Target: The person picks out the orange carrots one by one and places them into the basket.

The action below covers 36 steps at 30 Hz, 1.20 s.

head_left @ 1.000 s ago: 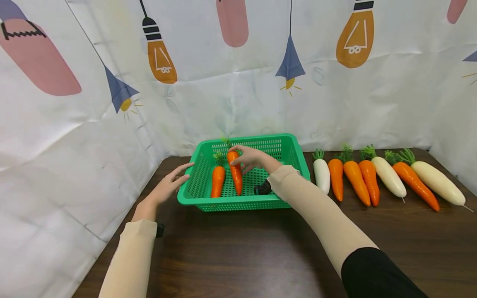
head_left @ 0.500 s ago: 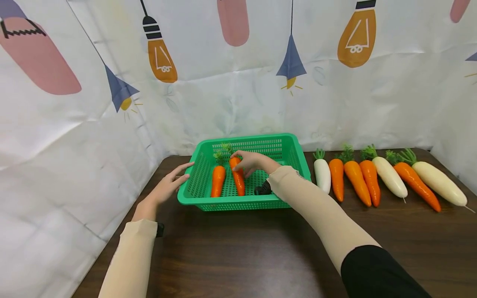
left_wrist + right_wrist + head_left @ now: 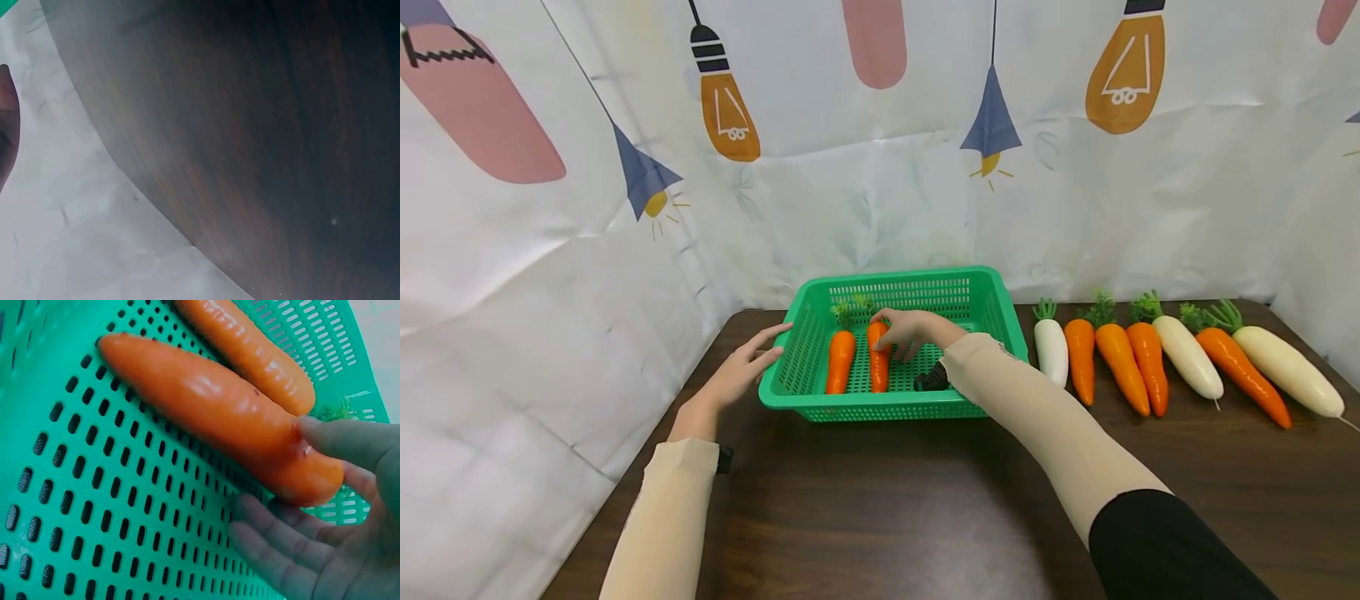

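Inside a green plastic basket [image 3: 891, 401], my right hand [image 3: 916, 327] pinches a carrot [image 3: 878, 371] near its leafy end. Thumb and index finger sit on either side of that end in the right wrist view, where the carrot [image 3: 206, 394] lies close over the slotted floor. The other fingers of this hand [image 3: 350, 550] spread below it. A second carrot [image 3: 840, 362] lies alongside, to the left. At the basket's left rim rests my left hand [image 3: 733, 379], fingers extended. Only a sliver of the left hand [image 3: 7, 125] shows in the left wrist view.
To the basket's right, a row on the dark wooden table [image 3: 865, 500] holds a short white radish [image 3: 1051, 354], several carrots [image 3: 1122, 367], and two longer white radishes [image 3: 1187, 358]. A white patterned curtain [image 3: 880, 208] hangs behind and at the left.
My right hand has lowered the carrot toward the basket floor, and it now lies straighter beside the second carrot. The left hand stays at the rim.
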{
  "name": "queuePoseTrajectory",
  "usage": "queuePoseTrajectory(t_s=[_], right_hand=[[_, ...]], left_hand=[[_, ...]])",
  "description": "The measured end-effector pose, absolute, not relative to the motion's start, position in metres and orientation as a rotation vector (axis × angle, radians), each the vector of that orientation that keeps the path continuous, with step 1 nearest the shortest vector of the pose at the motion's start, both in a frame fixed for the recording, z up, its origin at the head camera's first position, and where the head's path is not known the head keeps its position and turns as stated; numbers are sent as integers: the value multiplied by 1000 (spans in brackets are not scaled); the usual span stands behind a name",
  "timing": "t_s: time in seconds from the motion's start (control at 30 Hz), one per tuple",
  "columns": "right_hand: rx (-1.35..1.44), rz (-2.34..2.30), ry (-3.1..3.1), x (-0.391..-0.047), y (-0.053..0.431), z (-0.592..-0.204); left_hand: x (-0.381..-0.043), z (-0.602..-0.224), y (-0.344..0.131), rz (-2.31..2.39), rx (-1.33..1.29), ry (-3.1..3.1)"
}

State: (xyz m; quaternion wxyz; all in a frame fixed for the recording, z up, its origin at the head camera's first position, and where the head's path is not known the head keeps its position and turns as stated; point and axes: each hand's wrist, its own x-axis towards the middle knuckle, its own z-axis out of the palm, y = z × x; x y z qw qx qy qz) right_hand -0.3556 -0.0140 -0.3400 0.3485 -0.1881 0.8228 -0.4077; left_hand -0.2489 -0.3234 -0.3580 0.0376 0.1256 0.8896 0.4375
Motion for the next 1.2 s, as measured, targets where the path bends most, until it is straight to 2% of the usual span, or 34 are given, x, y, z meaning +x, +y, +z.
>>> queuePoseTrajectory(t_s=[0.83,1.2], right_hand=[[-591,-859,2241,-353,-9,-343],[-591,-832,2308,-355,-7,-329]], left_hand=[[-247,-357,-320,1322,378,2730],[-251,-357,-323,1350,395,2721]])
